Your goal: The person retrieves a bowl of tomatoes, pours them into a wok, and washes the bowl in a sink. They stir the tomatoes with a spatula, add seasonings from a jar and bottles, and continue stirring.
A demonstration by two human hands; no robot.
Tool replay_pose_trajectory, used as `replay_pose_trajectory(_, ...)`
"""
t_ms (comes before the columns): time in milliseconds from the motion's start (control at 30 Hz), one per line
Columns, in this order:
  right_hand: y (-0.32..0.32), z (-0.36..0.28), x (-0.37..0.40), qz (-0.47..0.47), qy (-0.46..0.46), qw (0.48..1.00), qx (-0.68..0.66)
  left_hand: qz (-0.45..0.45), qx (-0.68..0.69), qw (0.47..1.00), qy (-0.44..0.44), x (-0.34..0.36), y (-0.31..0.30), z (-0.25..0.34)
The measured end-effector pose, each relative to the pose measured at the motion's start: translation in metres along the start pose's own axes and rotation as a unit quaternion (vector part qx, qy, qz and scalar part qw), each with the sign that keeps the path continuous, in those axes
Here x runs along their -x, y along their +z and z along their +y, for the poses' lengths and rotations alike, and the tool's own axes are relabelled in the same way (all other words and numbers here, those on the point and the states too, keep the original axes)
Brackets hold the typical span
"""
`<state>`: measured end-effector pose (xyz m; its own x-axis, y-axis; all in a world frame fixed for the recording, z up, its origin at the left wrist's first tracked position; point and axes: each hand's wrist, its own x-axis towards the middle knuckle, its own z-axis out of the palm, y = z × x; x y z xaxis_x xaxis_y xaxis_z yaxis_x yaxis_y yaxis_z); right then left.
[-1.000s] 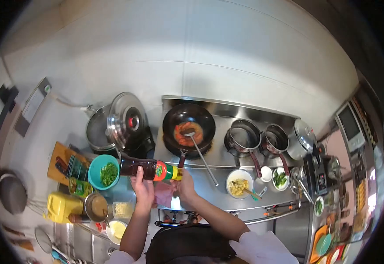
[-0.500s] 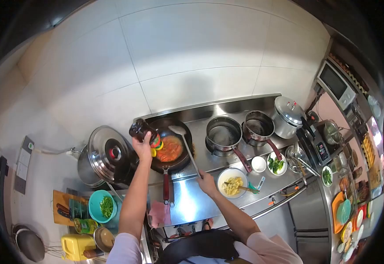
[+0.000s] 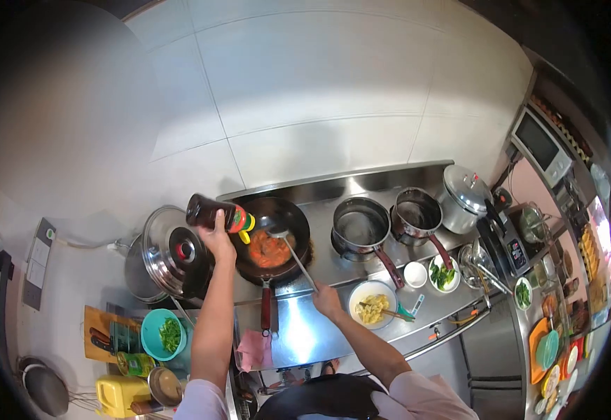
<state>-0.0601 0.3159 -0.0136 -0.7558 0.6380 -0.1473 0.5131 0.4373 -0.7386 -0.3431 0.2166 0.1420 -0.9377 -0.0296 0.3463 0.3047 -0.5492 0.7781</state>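
My left hand (image 3: 219,239) is wrapped round a dark sauce bottle (image 3: 207,211) with a red and green label and a yellow cap. The bottle lies almost on its side, its capped end over the left part of a black wok (image 3: 293,210). Red, tomato-like food (image 3: 269,250) sits in the wok. In my right hand (image 3: 328,301) is the handle of a metal spatula (image 3: 298,262), whose blade rests at the food's upper right edge. The wok's dark red handle (image 3: 265,308) points toward me between my forearms.
Two saucepans (image 3: 361,222) and a pressure cooker (image 3: 463,199) stand right of the wok. A bowl of cooked egg (image 3: 354,302) with chopsticks is beside my right hand. A large lidded pot (image 3: 158,241) sits left, above a turquoise bowl (image 3: 150,332) of chopped greens.
The bottle has swung to a flatter tilt and shifted left with my left hand. The spatula blade has come down from the wok's upper side to the food.
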Motion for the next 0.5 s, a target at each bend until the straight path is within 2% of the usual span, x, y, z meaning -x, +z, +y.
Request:
replay_pose_trajectory(100, 0.004, -0.012, 0.0, -0.007, 0.012, 1.0, 0.026, 0.056, 0.119, 0.989, -0.066, 0.006, -0.034, 0.025)
replay_pose_trajectory(133, 0.006, -0.021, 0.006, 0.042, -0.058, 0.995, 0.071, 0.077, 0.131, 0.986, -0.073, 0.007, -0.051, 0.03)
replay_pose_trajectory(200, 0.013, -0.042, 0.011, 0.142, -0.202, 0.957, 0.155, 0.104, 0.221, 0.957, -0.155, 0.015, -0.09, 0.045)
replay_pose_trajectory(233, 0.024, -0.055, 0.011, 0.06, -0.176, 0.983, -0.006, 0.106, 0.248, 0.941, -0.206, 0.025, -0.108, 0.056)
replay_pose_trajectory(267, 0.039, -0.069, 0.013, -0.031, -0.139, 0.976, -0.163, 0.125, 0.259, 0.934, -0.212, 0.037, -0.121, 0.071)
replay_pose_trajectory(300, 0.039, -0.099, 0.021, -0.19, 0.005, 0.901, -0.389, 0.144, 0.273, 0.926, -0.216, 0.047, -0.131, 0.083)
replay_pose_trajectory(333, 0.036, -0.134, 0.034, -0.329, 0.16, 0.735, -0.57, 0.164, 0.286, 0.918, -0.219, 0.059, -0.142, 0.097)
replay_pose_trajectory(367, 0.044, -0.161, 0.041, -0.302, 0.178, 0.743, -0.571, 0.138, 0.283, 0.932, -0.178, 0.072, -0.15, 0.112)
replay_pose_trajectory(433, 0.067, -0.2, 0.053, -0.254, 0.208, 0.76, -0.561, 0.144, 0.223, 0.955, -0.135, 0.093, -0.184, 0.127)
replay_pose_trajectory(467, 0.079, -0.205, 0.062, -0.262, 0.115, 0.844, -0.454, 0.152, 0.187, 0.964, -0.115, 0.106, -0.204, 0.137)
replay_pose_trajectory(500, 0.091, -0.21, 0.068, -0.267, 0.011, 0.901, -0.34, 0.098, 0.123, 0.986, -0.064, 0.114, -0.218, 0.152)
